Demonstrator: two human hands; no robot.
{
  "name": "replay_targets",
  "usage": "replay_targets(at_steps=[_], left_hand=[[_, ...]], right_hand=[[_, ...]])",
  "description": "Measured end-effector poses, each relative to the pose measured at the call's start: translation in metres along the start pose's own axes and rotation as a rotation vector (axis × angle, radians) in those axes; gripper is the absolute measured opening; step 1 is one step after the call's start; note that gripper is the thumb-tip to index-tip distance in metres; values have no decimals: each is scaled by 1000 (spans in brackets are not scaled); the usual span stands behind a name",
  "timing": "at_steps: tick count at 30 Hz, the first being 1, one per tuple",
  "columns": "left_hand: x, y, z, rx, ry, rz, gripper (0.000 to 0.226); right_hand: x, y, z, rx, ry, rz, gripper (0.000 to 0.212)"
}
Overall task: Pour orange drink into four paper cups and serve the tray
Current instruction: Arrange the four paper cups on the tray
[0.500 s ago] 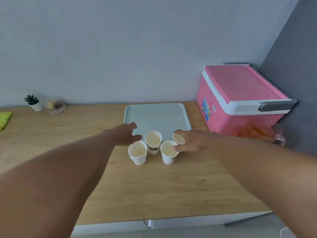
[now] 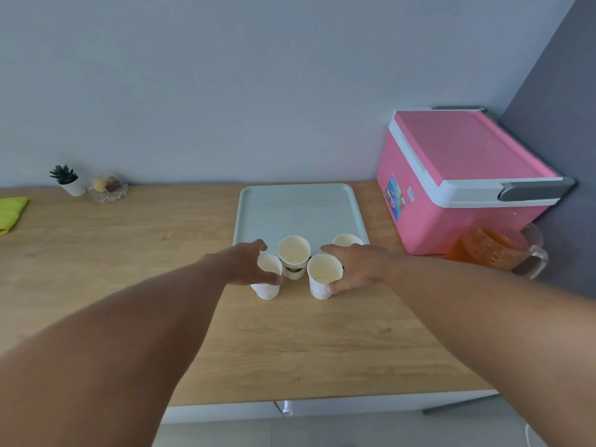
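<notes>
Several white paper cups stand on the wooden counter just in front of a pale green tray (image 2: 300,204). My left hand (image 2: 245,262) wraps the front-left cup (image 2: 269,287). Around the front-right cup (image 2: 322,275) closes my right hand (image 2: 358,267), thumb on its lower side. A third cup (image 2: 294,256) stands free between the hands, and a fourth cup (image 2: 346,240) shows behind my right hand, at the tray's near edge. All cups look empty. A glass pitcher of orange drink (image 2: 496,250) sits at the right, in front of the cooler.
A pink cooler box (image 2: 458,175) stands at the back right against the wall. At the back left are a small potted plant (image 2: 66,179), a glass bowl (image 2: 108,190) and a yellow-green cloth (image 2: 11,212). The counter's front edge (image 2: 290,400) runs below the cups.
Both hands have come down and closed around the two front cups. The left hand shifted from the tray edge to the front-left cup.
</notes>
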State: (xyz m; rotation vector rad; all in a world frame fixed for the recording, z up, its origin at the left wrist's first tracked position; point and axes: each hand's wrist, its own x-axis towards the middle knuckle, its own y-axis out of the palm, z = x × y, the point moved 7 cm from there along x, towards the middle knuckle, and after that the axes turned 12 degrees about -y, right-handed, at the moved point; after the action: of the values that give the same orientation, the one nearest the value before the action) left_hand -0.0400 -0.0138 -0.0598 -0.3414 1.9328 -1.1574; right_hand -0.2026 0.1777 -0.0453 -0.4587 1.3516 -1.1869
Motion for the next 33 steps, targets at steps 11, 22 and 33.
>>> replay_targets(at_steps=[11,22,33], left_hand=[[-8,10,-1,35,0,31,100],[-19,-51,-1,103,-81,-57,105],[-28,-116,-24,129,-166,-202,103]], right_hand=[[12,11,-2,87,-34,-40,79],[1,-51,-14,247,-69,-55,91],[6,-128,-28,271,-123,-223,79]])
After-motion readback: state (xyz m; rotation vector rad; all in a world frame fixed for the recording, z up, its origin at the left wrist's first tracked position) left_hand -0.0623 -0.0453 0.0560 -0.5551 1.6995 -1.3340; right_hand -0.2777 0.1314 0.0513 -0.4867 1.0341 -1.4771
